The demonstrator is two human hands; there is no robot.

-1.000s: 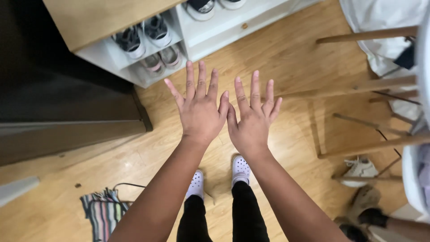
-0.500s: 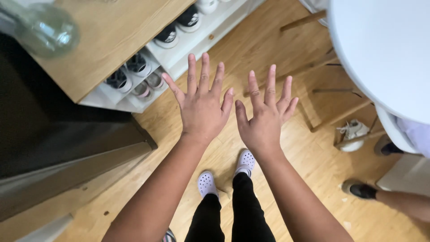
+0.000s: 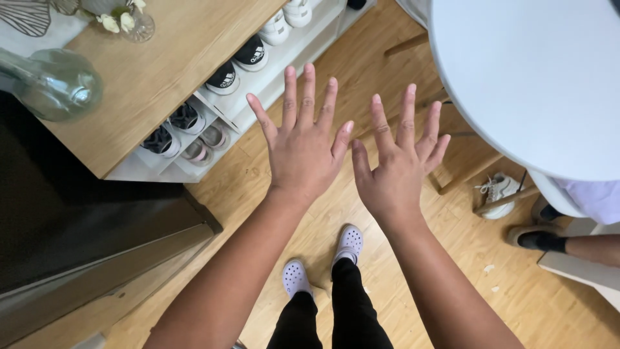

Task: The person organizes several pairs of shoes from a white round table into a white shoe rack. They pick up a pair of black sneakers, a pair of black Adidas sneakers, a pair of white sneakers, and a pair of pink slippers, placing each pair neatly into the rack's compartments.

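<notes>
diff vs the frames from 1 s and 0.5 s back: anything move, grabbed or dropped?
Only the view shifted: the round white table has come in at upper right, the glass vase at upper left, and the shoe rack slid left. The left hand and right hand stay spread, palms down, empty, thumbs close together. Nothing taken or let go.

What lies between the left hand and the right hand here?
Nothing: left hand and right hand hover apart, empty; the head view shows only wooden floor below.
</notes>
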